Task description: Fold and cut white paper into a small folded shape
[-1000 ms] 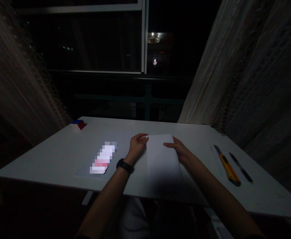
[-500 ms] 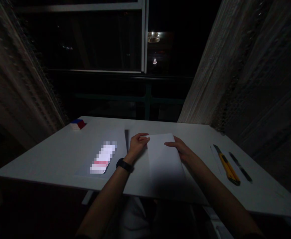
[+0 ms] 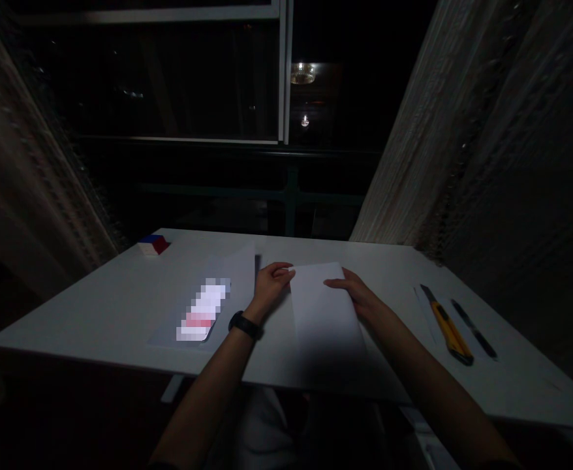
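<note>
A white sheet of paper [image 3: 322,307], apparently folded over, is held between my two hands at the middle of the table; its near part lies in shadow. My left hand [image 3: 273,282] pinches the far left corner between thumb and fingers. At the right edge, my right hand [image 3: 356,292] grips the paper, thumb on top and the other fingers behind it. A dark watch [image 3: 245,325] is on my left wrist. Left of that hand lies another paper sheet [image 3: 240,271], with a lit phone [image 3: 203,312] resting on it, its screen blurred out.
The white table [image 3: 95,313] carries a puzzle cube [image 3: 153,245] at its far left corner. On the right, a yellow box cutter [image 3: 447,326] and a dark pen [image 3: 473,328] lie on a pale sheet. Curtains [image 3: 404,130] hang on both sides beyond the table.
The far edge of the sheet under the phone appears more raised and brighter. My hands and the paper they hold have hardly moved.
</note>
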`<state>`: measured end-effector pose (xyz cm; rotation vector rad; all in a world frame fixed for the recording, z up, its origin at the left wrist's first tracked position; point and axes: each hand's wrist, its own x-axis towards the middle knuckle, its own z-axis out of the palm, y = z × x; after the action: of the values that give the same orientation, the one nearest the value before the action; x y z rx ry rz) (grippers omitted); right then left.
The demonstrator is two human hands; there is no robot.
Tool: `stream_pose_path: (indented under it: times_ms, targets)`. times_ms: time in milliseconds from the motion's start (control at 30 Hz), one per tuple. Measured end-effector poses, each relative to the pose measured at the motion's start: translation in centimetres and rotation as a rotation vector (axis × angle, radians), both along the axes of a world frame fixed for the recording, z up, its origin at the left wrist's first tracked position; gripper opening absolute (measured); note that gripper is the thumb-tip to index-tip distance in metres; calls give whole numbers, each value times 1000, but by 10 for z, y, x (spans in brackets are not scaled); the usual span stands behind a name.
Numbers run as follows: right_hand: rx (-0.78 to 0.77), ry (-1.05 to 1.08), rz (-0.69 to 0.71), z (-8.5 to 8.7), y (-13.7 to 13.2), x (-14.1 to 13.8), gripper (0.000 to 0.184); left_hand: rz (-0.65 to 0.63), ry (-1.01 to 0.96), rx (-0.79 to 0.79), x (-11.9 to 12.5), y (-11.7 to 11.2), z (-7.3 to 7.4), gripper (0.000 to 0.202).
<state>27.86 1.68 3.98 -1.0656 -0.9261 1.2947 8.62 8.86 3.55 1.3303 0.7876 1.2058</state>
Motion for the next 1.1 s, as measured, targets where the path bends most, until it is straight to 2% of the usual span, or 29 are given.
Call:
stream_pose_path:
  times_ms: [933,1100]
  targets:
    - [7,24,14,1,-2,0,42,-8,-10,-2,-2,-3,3,29]
    - [9,16,14,1,-1,1,42,-26,-21,-5,-2,-3,3,36]
